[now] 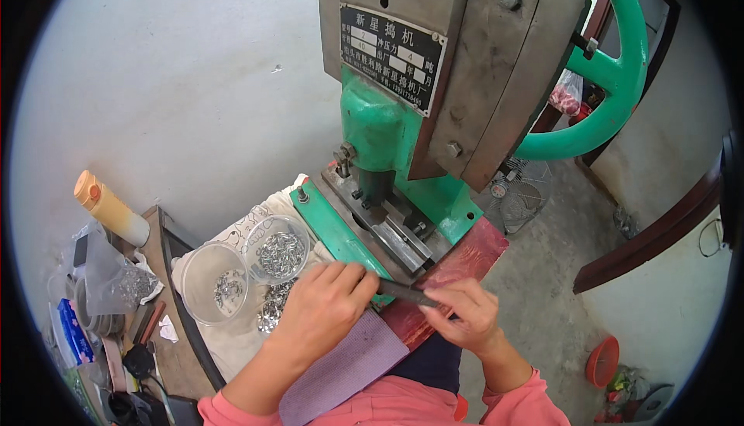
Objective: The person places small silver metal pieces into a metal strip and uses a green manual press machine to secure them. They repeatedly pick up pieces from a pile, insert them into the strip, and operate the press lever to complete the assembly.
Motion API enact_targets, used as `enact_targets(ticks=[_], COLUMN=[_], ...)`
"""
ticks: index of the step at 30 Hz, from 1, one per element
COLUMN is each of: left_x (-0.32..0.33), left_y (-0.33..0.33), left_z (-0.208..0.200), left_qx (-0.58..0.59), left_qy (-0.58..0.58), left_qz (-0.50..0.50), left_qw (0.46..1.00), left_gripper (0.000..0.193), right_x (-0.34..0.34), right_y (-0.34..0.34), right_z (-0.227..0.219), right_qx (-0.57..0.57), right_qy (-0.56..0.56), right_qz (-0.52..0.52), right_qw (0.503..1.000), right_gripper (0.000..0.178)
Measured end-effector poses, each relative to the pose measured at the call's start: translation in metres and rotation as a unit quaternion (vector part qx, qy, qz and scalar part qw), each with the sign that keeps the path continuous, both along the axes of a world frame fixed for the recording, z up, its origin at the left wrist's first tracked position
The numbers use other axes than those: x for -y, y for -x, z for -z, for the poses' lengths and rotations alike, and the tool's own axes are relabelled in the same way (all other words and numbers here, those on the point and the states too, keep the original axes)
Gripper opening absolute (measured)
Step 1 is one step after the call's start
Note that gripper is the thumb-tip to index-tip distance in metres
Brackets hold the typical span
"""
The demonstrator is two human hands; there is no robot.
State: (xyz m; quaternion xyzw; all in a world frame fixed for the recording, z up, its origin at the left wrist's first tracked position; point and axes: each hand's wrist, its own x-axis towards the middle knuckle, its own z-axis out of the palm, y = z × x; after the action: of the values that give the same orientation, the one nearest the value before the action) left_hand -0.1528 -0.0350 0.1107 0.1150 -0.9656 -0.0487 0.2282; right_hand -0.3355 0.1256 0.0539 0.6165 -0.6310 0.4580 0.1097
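Observation:
A dark, flat bar [406,293] spans the gap between my two hands, just in front of a green punch press [337,221]. Closed fingers of my left hand [324,302] grip its left end; my right hand [468,314] pinches the other end. Behind the bar lies the press's metal die block [401,245], below the dark ram [375,187]. Beside my left hand, two clear plastic tubs [186,290] hold small shiny metal pieces [280,255]. More loose metal pieces [271,311] are heaped on the cloth, partly hidden by my left hand.
A purple mat [341,368] lies below my left wrist. The press stands on a red-topped board [480,252], its green handwheel [632,62] rising at the right. A cluttered side table [182,341] with a yellow bottle [112,209] is at left. A fan [519,194] and red bowl [602,362] stand on the floor.

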Motion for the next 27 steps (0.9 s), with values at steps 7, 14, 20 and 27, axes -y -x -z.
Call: enact_targets(ticks=[7, 14, 20, 27], left_x=[0.032, 0.034, 0.023, 0.018], left_y=[0.054, 0.079, 0.089, 0.091], left_z=[-0.005, -0.011, -0.023, -0.025], left_qx=[0.036, 0.083, 0.127, 0.150], left_qy=[0.086, 0.115, 0.123, 0.132], left_qz=[0.068, 0.112, 0.148, 0.187], left_qw=[0.993, 0.984, 0.973, 0.962], left_gripper=[0.015, 0.014, 0.016, 0.015], right_x=[0.013, 0.005, -0.012, -0.024], right_y=[0.015, 0.011, 0.003, -0.010], right_z=[-0.007, -0.006, -0.009, -0.008], right_qx=[-0.005, 0.050, 0.101, 0.151], right_qy=[0.016, -0.022, -0.030, -0.041], right_qz=[0.080, 0.109, 0.120, 0.130], right_qw=[0.997, 0.993, 0.987, 0.979], right_gripper=[0.025, 0.021, 0.020, 0.021])
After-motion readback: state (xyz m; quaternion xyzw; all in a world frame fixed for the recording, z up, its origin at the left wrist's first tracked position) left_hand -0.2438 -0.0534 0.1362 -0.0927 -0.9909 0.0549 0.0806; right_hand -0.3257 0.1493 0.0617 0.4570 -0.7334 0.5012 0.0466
